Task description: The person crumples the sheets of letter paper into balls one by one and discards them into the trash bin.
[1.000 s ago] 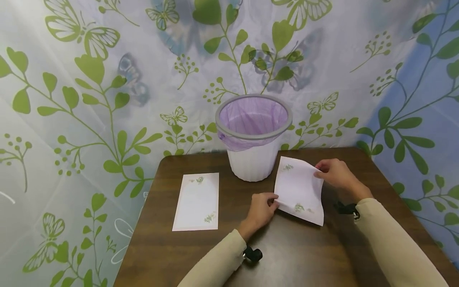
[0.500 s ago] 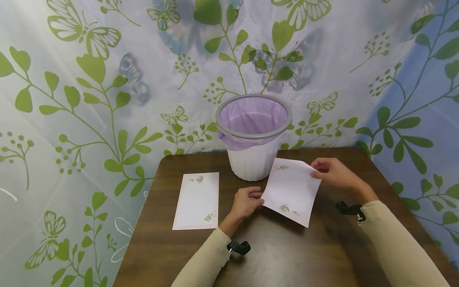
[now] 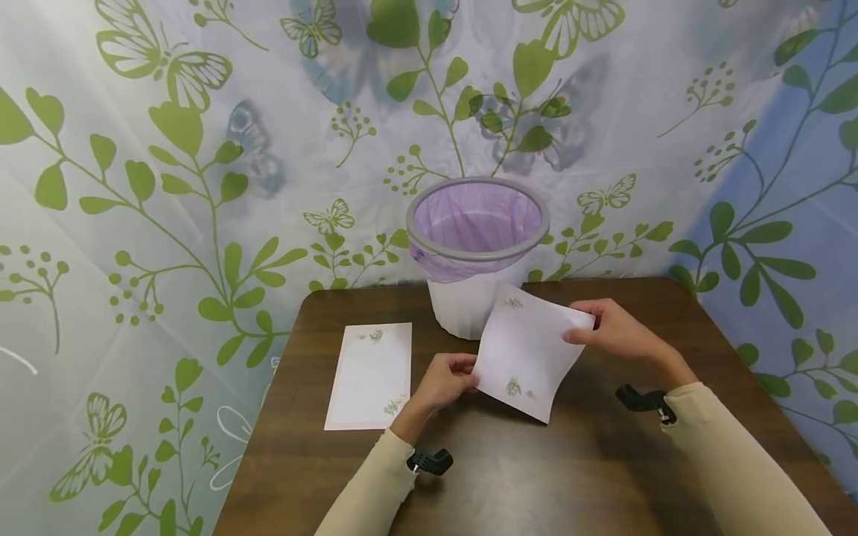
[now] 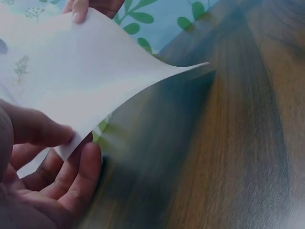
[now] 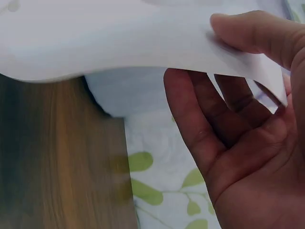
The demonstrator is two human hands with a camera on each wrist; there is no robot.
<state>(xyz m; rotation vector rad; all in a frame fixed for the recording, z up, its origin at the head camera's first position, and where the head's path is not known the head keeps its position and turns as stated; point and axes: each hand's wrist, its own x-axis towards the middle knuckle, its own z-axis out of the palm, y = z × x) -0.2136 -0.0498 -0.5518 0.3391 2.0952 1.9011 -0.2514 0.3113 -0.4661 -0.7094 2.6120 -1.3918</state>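
Observation:
A pale sheet of paper (image 3: 519, 353) with small green plant prints is held up between both hands, bowed and tilted above the table. My left hand (image 3: 442, 383) pinches its lower left corner; in the left wrist view the thumb (image 4: 47, 131) lies on top and the fingers curl beneath. At the upper right corner my right hand (image 3: 613, 327) grips the sheet, thumb over the face and fingers behind, as the right wrist view shows. The top of the sheet overlaps the lower part of a white waste bin (image 3: 462, 298) in the head view.
The bin has a grey rim and a purple liner bag (image 3: 469, 223), and stands at the back of the brown wooden table (image 3: 509, 476). A second printed sheet (image 3: 369, 376) lies flat at the left. Behind hangs a leaf-and-butterfly patterned cloth (image 3: 268, 149).
Both hands have moved left with the sheet, bringing it in front of the bin's lower side. The sheet now bends more along its edges. The flat sheet at the left stays put.

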